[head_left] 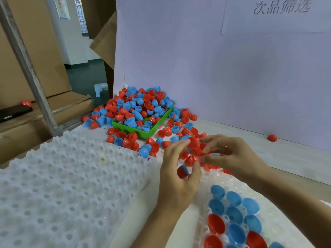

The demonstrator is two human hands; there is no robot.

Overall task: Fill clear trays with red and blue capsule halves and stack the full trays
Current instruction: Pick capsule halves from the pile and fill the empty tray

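A: Left hand (176, 173) — curled around a red half (183, 172) against the palm, with a sliver of blue beside it. Fingertips up at a red cluster (194, 146).

B: Right hand (231, 155)?

A: Pinching into the same red cluster from the right, thumb below, forefinger on top. Both hands meeting just above the far end of the near tray (274, 228).

B: Contents of that tray?

A: Partly filled at near right: blue halves (233, 198) in the farther pockets, red ones (215, 224) mixed in nearer, open side up. Far pockets bare.

B: And on the left?

A: Stack of white dimpled trays (62, 185), no halves in the pockets seen.

B: Supply?

A: Heap of red and blue halves (138, 106) far centre, spilling over a green bin (152, 130) and onto the table (295, 158) towards the hands. One stray red half (272, 138) far right, by the white board (215, 59) — well apart from the rest. Another red one (26, 103) far left, on cardboard (26, 51) near a dark phone (14, 111).
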